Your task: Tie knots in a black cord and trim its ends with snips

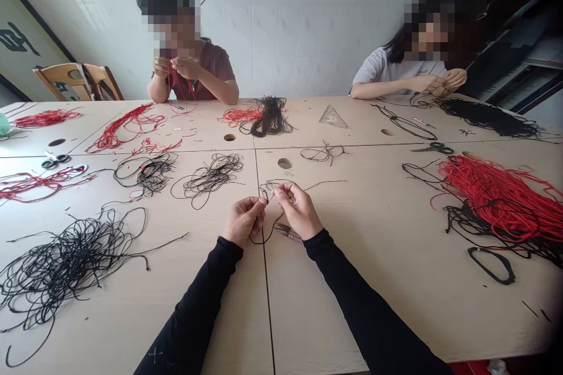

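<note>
Both hands are raised close together over the middle of the table. My left hand (245,220) pinches a thin black cord (263,242) between thumb and fingers. Just to its right, my right hand (298,205) is closed in a pinch on the same cord, or on another strand of it; I cannot tell which. A loop of cord hangs below the fingers, and a loose end stretches off to the right. Under my right hand lies a pair of thread snips (288,231), partly hidden by the wrist.
Black cord heaps (73,263) lie at left, a red cord bundle (488,193) at right. Scissors (434,148) and a clear set square (333,118) rest farther back. Table holes (285,163) are cut through the top. Across sit two people (215,67) handling cords.
</note>
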Motion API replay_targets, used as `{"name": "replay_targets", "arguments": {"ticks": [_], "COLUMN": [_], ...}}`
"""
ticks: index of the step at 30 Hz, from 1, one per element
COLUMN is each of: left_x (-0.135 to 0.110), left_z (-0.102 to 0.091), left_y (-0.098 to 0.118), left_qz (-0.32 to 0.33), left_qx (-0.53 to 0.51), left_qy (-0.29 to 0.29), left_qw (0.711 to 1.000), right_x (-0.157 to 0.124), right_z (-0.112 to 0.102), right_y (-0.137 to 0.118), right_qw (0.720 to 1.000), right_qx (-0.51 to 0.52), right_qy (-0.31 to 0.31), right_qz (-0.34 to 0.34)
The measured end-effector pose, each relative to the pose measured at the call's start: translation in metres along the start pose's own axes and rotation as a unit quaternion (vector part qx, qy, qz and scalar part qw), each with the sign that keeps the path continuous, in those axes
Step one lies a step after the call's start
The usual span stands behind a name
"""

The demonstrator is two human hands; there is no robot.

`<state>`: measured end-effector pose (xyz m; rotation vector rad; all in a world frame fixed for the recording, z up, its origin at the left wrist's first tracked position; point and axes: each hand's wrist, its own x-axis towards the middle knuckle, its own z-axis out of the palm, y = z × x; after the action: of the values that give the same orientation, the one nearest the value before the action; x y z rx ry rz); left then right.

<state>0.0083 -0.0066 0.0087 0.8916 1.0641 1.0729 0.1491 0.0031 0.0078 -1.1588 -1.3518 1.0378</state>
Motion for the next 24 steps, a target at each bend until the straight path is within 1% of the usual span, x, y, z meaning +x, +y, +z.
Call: {"name": "replay_targets", "arguments": {"ticks": [2, 4, 6, 7, 10, 13, 18, 20, 22, 24], "left_x": [-0.0003, -0.0005, -0.0005, -0.0004, -0.0004, -0.0006, -0.0012, -0.0012, -0.0011, -0.001], "left_z": [0.0001, -0.0001, -0.0001, 0.0, 0.0008, 0.0014, 0.0015, 0.0017, 0.0021, 0.0025], "left_y": [-0.0004, -0.0011, -0.0019, -0.0023, -0.0029, -0.0031, -0.0037, -0.004, -0.0043, -0.0044], "left_qz": [0.003, 0.006, 0.008, 0.009, 0.01, 0.01, 0.027, 0.034, 0.039, 0.039], "left_qx": [0.015, 0.026, 0.032, 0.034, 0.038, 0.043, 0.074, 0.096, 0.108, 0.108], "left_qy": [-0.009, -0.017, -0.021, -0.02, -0.013, -0.011, -0.017, -0.025, -0.032, -0.032], "left_qw": [1.0, 0.999, 0.999, 0.999, 0.999, 0.999, 0.997, 0.994, 0.993, 0.993], "right_x": [0.0016, 0.0027, 0.0034, 0.0036, 0.0037, 0.0036, 0.0038, 0.0038, 0.0034, 0.0022], "right_z": [-0.0006, -0.0014, -0.0022, -0.0025, -0.0029, -0.0027, -0.0031, -0.0031, -0.0026, -0.0014], "right_y": [-0.0013, -0.0025, -0.0026, -0.0021, 0.0007, 0.0034, 0.0043, 0.0042, 0.0041, 0.0036], "right_qw": [0.993, 0.977, 0.966, 0.964, 0.971, 0.981, 0.978, 0.98, 0.987, 0.997], "right_qx": [0.105, 0.191, 0.235, 0.241, 0.207, 0.163, 0.171, 0.167, 0.131, 0.056], "right_qy": [-0.01, -0.011, -0.002, 0.005, 0.024, 0.036, 0.054, 0.054, 0.05, 0.036], "right_qz": [0.051, 0.09, 0.109, 0.113, 0.115, 0.101, 0.107, 0.098, 0.074, 0.039]}}
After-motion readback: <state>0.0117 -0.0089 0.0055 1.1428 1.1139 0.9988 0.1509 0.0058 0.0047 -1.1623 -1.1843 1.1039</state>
